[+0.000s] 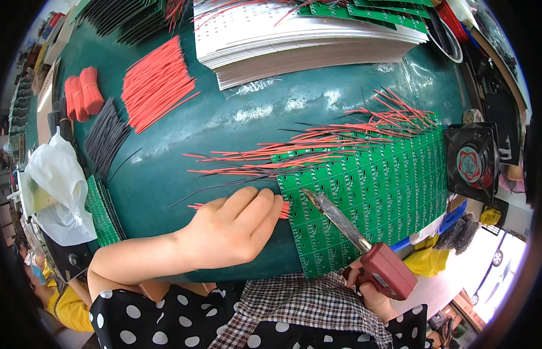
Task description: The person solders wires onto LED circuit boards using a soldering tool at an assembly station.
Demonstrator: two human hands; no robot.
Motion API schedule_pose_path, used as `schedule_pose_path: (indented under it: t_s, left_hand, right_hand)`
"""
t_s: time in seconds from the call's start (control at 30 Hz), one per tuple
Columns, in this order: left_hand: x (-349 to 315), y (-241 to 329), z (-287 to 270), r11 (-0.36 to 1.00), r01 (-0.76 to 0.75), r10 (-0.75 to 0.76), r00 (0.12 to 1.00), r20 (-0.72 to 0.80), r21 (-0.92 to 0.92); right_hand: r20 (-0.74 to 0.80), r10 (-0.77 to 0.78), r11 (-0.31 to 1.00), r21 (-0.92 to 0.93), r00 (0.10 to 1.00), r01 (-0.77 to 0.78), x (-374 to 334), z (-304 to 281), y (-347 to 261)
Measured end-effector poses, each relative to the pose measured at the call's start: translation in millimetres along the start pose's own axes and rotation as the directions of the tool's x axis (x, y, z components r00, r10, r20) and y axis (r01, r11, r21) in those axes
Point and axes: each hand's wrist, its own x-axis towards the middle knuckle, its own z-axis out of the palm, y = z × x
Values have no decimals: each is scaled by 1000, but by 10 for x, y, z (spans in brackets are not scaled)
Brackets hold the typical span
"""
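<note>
My left hand (233, 227) is closed round a small bunch of red wires (285, 210), whose ends stick out on both sides of the fingers. It rests beside the left edge of a large green circuit board panel (376, 192), divided into many small boards. My right hand (373, 295), partly hidden, grips a soldering iron (388, 271) with a dark red, boxy handle. The iron's tip lies over the panel's left part, a little right of my left fingers. Red and black wires (317, 152) spread across the panel's far rows, many reaching out past its left edge.
A black fan (472, 163) stands right of the panel. Loose red wires (157, 84), black wires (107, 135) and banded red bundles (83, 94) lie at left. A thick white stack (306, 58) sits at the back. A white plastic bag (60, 189) is at far left.
</note>
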Motion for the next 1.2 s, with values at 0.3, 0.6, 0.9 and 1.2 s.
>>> schedule_pose_path:
  t_s: [0.3,0.6,0.9,1.2]
  left_hand:
    - [115,22,70,999,-35,35,999,-10,22]
    - [138,43,87,995,-30,28,999,15,94]
    - [144,78,59,987,-49,37,996,77,155]
    - [173,24,57,981,-105,101,994,32,161]
  right_hand:
    - [18,0,997,-73,1000,1,-61,-72,166]
    - [140,-76,941,-318,987,117,-112,-172,439]
    - [94,-76,997,-8,993,77,-71,-159,331]
    - [82,-24,997,71,996,18,-22,-111,223]
